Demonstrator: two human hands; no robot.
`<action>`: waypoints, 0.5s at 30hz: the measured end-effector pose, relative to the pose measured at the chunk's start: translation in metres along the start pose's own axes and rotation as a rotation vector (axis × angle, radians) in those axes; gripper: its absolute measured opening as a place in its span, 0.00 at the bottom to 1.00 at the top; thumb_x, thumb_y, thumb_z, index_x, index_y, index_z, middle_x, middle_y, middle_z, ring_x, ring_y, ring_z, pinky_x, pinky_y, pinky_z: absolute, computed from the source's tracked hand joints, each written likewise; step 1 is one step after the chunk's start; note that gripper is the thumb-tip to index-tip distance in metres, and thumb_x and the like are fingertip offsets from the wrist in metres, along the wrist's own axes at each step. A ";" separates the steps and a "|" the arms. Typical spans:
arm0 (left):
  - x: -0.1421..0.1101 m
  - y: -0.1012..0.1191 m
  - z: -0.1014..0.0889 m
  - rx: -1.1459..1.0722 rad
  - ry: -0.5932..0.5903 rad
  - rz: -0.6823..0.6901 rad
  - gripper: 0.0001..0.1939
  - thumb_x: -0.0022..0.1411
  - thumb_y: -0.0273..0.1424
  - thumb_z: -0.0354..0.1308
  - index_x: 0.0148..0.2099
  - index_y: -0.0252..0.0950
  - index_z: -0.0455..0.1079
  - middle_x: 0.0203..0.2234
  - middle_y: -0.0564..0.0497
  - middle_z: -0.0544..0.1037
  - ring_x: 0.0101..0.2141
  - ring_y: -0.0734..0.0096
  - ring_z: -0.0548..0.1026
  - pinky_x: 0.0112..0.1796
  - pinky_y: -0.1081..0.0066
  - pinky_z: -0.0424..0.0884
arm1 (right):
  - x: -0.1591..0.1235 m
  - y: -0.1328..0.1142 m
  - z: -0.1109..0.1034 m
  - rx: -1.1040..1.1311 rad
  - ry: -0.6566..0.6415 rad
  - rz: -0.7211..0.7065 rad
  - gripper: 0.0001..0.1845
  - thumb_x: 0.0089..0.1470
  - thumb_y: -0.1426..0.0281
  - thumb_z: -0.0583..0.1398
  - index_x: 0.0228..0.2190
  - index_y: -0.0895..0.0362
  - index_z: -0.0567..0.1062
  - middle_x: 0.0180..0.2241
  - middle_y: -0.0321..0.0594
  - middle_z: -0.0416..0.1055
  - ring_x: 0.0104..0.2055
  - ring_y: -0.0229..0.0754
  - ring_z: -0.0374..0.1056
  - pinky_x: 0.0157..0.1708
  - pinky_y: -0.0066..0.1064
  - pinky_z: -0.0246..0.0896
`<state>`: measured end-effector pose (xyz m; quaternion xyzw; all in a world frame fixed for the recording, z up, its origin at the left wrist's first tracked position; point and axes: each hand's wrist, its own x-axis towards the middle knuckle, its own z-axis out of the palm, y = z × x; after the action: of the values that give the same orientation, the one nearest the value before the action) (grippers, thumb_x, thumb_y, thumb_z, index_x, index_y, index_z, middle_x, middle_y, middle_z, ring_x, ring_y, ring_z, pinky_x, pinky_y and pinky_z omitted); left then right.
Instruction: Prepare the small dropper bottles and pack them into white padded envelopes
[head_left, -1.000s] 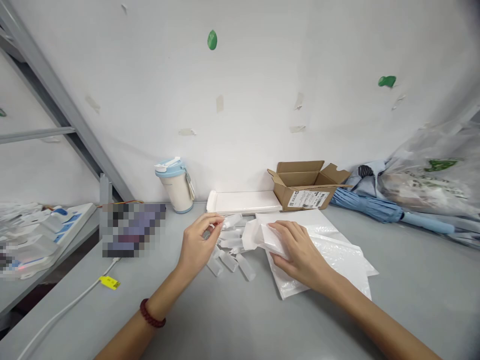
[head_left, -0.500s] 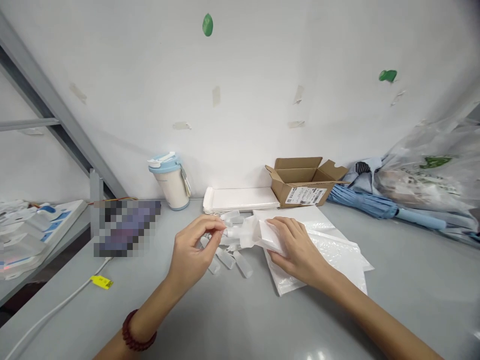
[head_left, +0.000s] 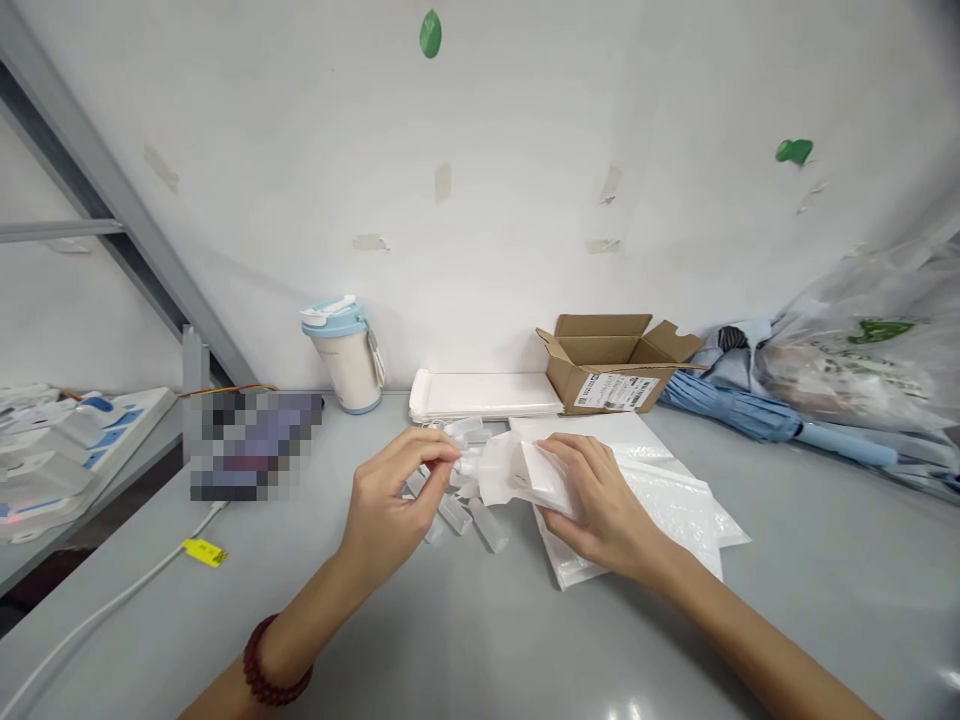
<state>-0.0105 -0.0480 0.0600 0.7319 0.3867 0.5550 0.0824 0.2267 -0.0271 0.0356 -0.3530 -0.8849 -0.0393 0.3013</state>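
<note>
My right hand is closed around a small white padded mailer, its mouth facing left with a thin translucent flap spread out. At that mouth, the thumb and fingers of my left hand pinch the end of a small translucent plastic bottle; the flap covers its far part. Several similar frosted bottles lie loose on the table, just beneath and beyond my left fingers. Flat white bubble mailers lie under and to the right of my right hand.
Along the wall stand a blue-lidded cup, a stack of white mailers and an open cardboard box. A folded blue umbrella and plastic bags lie right. A pixelated device with a white cable is left.
The whole view has shifted slightly. Both hands keep nearly the same pose, with the left fingers still at the mailer's mouth.
</note>
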 end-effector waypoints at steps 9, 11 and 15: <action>-0.014 0.004 0.020 -0.085 -0.150 0.021 0.10 0.57 0.16 0.53 0.34 0.34 0.72 0.31 0.49 0.77 0.34 0.72 0.75 0.35 0.74 0.71 | -0.003 -0.006 0.001 0.028 -0.005 -0.104 0.32 0.45 0.75 0.57 0.53 0.59 0.56 0.46 0.50 0.61 0.47 0.52 0.58 0.44 0.45 0.56; -0.017 0.006 0.024 -0.114 -0.169 0.019 0.11 0.56 0.15 0.54 0.34 0.34 0.72 0.31 0.49 0.77 0.33 0.73 0.75 0.35 0.74 0.71 | -0.003 -0.007 0.001 0.031 -0.015 -0.111 0.31 0.45 0.75 0.57 0.52 0.59 0.57 0.46 0.50 0.62 0.46 0.51 0.58 0.42 0.44 0.57; -0.018 0.011 0.024 -0.140 -0.151 -0.003 0.10 0.56 0.16 0.55 0.34 0.35 0.72 0.30 0.50 0.78 0.33 0.73 0.76 0.35 0.75 0.71 | -0.002 -0.006 0.002 0.041 -0.014 -0.099 0.30 0.46 0.75 0.57 0.52 0.59 0.57 0.45 0.50 0.62 0.46 0.51 0.59 0.42 0.43 0.58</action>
<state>0.0138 -0.0597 0.0439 0.7635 0.3408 0.5237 0.1633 0.2232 -0.0324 0.0339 -0.3029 -0.9039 -0.0336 0.3002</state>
